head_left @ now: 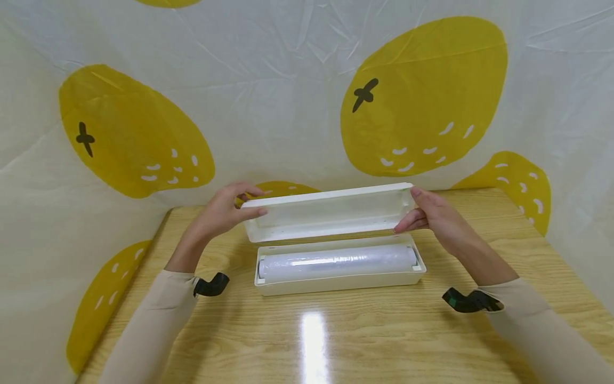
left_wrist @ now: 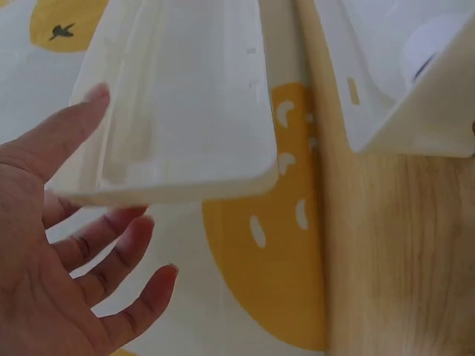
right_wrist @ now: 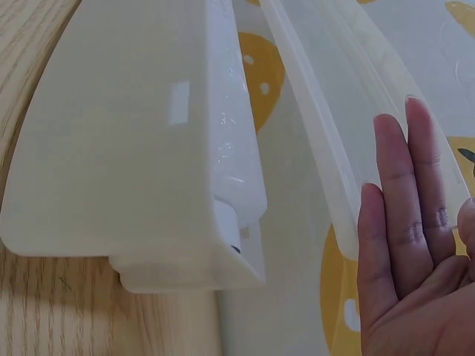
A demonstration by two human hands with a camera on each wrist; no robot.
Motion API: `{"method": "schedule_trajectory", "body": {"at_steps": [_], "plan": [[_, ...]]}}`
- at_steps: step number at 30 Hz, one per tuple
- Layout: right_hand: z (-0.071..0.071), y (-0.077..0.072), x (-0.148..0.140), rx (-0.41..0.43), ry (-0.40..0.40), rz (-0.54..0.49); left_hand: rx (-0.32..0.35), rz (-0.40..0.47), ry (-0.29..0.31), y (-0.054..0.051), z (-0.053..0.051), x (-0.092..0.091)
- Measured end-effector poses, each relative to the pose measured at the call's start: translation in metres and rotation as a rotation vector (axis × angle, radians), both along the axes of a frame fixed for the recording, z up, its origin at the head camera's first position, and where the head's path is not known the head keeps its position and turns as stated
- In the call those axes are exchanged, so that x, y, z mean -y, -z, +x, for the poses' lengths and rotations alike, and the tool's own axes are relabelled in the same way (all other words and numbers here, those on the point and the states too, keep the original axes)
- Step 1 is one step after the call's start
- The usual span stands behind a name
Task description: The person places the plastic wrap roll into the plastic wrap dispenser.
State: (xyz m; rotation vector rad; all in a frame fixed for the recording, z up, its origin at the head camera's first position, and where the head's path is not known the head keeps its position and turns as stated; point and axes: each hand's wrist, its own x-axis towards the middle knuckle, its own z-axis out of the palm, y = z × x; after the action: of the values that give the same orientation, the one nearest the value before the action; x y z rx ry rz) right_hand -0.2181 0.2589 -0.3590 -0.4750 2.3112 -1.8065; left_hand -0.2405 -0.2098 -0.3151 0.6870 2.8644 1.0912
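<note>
A long white plastic lid (head_left: 331,213) is tilted up behind a matching box, its hollow inside toward me. At the lid's left end my left hand (head_left: 224,210) grips it, thumb on the near side and fingers behind. My right hand (head_left: 436,216) holds the other end, thumb at the top corner, other fingers lower down. In the right wrist view, several fingers (right_wrist: 404,200) look fairly straight beside the lid. Below, on the table, the open box (head_left: 340,284) contains a roll of clear plastic wrap (head_left: 338,262). The left wrist view shows the lid's end (left_wrist: 178,189) near the thumb.
The wood-grain table (head_left: 249,341) reaches back to a pale cloth (head_left: 268,122) printed with large yellow fruit shapes. A black curved strap piece (head_left: 212,285) sticks out from the left sleeve, and another black piece (head_left: 470,300) from the right one.
</note>
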Motion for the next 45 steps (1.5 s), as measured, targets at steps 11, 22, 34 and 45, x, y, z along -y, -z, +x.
{"method": "schedule_trajectory", "body": {"at_steps": [11, 22, 34, 45], "plan": [[0.001, -0.003, -0.008, 0.018, 0.061, 0.011, 0.286, 0.270, -0.054, 0.026, 0.012, 0.011], [-0.002, -0.001, -0.014, 0.005, -0.080, -0.003, 0.376, 0.444, 0.016, 0.038, 0.018, 0.007], [0.001, -0.005, -0.015, 0.122, -0.181, -0.153, 0.380, 0.602, 0.149, 0.045, 0.020, 0.018], [0.000, 0.005, -0.014, 0.158, -0.226, -0.310, 0.288, 0.627, 0.125, 0.051, 0.023, 0.004]]}}
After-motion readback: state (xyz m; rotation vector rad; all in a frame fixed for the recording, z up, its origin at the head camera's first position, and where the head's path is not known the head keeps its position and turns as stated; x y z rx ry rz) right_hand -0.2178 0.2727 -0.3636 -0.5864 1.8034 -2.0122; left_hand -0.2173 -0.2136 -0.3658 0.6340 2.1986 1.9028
